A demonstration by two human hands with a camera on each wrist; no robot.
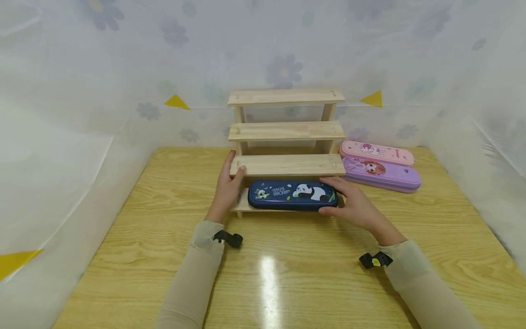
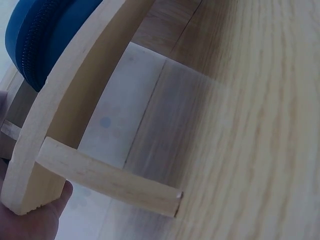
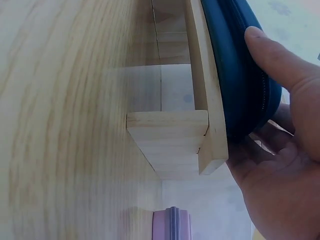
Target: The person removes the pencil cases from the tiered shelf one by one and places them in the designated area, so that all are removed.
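Note:
A dark blue pencil case (image 1: pixel 283 201) with a panda print lies flat along the lowest step of a wooden tiered rack (image 1: pixel 287 165). My right hand (image 1: pixel 358 205) grips its right end, thumb at the front and fingers at the back. The right wrist view shows that thumb (image 3: pixel 280 57) against the zippered side of the case. At the rack's left end, my left hand (image 1: pixel 226 192) holds the second step's edge, the thumb near its top. In the left wrist view only part of the left hand (image 2: pixel 37 222) shows, by the board's end.
A pink pencil case (image 1: pixel 390 155) and a purple pencil case (image 1: pixel 394 177) lie side by side on the wooden table (image 1: pixel 164 274), right of the rack. Behind stands a flower-patterned curtain (image 1: pixel 205 55) with yellow triangles. Two higher steps rise behind the blue case.

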